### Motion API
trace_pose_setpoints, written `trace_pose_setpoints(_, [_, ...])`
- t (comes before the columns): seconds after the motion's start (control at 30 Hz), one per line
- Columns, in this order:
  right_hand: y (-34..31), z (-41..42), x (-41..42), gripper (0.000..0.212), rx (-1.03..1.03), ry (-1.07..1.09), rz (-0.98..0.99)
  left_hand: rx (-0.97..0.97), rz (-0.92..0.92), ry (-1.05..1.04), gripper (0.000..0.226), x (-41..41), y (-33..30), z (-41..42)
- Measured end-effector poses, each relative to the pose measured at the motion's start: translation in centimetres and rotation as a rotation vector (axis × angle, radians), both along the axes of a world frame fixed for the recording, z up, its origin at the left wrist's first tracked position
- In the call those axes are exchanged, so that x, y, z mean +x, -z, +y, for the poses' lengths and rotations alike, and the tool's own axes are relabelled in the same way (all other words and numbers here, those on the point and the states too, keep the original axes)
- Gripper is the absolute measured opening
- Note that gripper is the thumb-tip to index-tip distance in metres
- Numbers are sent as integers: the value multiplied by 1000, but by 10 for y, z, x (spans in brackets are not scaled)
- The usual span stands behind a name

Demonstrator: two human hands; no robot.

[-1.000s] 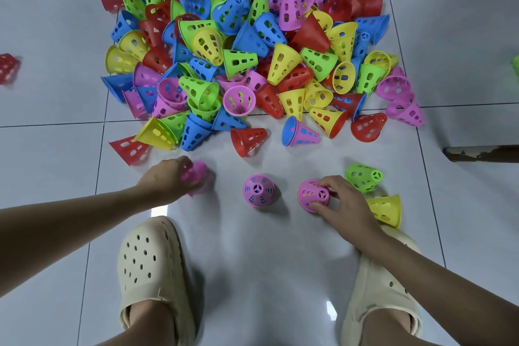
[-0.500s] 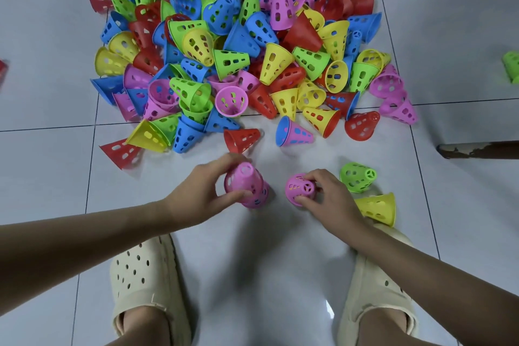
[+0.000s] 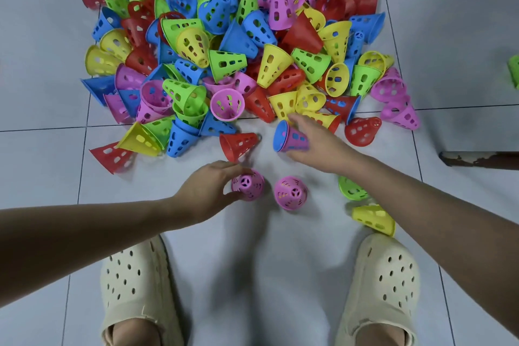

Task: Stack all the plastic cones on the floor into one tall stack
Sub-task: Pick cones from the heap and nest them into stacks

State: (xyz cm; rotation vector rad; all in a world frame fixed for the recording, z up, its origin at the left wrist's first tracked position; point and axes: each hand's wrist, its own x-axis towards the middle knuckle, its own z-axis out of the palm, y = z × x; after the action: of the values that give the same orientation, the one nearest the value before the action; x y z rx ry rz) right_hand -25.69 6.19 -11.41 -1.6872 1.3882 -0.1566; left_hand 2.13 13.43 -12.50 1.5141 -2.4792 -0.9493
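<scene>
Your left hand (image 3: 209,191) has its fingers and thumb curled round the pink stack (image 3: 248,185), which stands upright, narrow end up, on the floor (image 3: 252,261) — that stack is your landmark for everything else. Whether it holds 1 cone or 2 nested is hard to tell from above. Your right hand (image 3: 317,146) reaches beyond the stack, toward the pile; its fingers close on a pink cone with a blue one nested inside (image 3: 289,138), lying on its side, wide mouth facing left.

Just right of the stack stands a second upright pink cone (image 3: 290,192), apart from it. Further right lie a green cone (image 3: 351,189) and a yellow cone (image 3: 373,219), partly hidden by your right forearm. Just beyond the stack lies a red cone (image 3: 238,143) on its side, and past that the big heap (image 3: 224,50) of cones — nearly all of the task is left.

To do this step well, I'd turn the nested pair mouth-down as you bring it back, then lower it straight over the stack's tip. Keep your left grip low on the stack so the rim can slide past your fingers. Seat it squarely; a tilted cone would likely jam or lean.
</scene>
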Motion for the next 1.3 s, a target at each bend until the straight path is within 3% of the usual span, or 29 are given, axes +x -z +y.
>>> trace_pose_setpoints(0.17, [29, -1, 13, 78, -126, -10, 194, 26, 5, 41, 55, 11, -1, -23])
trace_pose_setpoints(0.3, [41, -2, 18, 74, -187, -15, 262, -135, 1, 102, 45, 23, -12, -49])
trace_pose_setpoints(0.37, [42, -4, 19, 74, -170, 14, 237, -207, -70, 19, 49, 23, -19, -70])
trace_pose_setpoints(0.53, [29, 3, 12, 60, -120, 122, 135, -165, -193, -73, 78, 15, -19, -113])
trace_pose_setpoints(0.77, [1, 17, 1, 51, -59, 154, 246, -370, -520, 121, 88, -8, -23, -138])
trace_pose_setpoints(0.87, [-14, 23, -2, 45, -98, 173, 240, -421, -629, 201, 77, -13, -29, -146])
trace_pose_setpoints(0.93, [-23, 28, -5, 41, -123, 199, 184, -399, -661, 237, 75, -16, -34, -152])
trace_pose_setpoints(1.1, [-39, 51, -15, 38, -122, 253, 53, -362, -694, 257, 98, -16, -55, -152])
trace_pose_setpoints(1.3, [-43, 87, -20, 42, -175, 187, 64, -402, -633, 236, 92, -15, -70, -131])
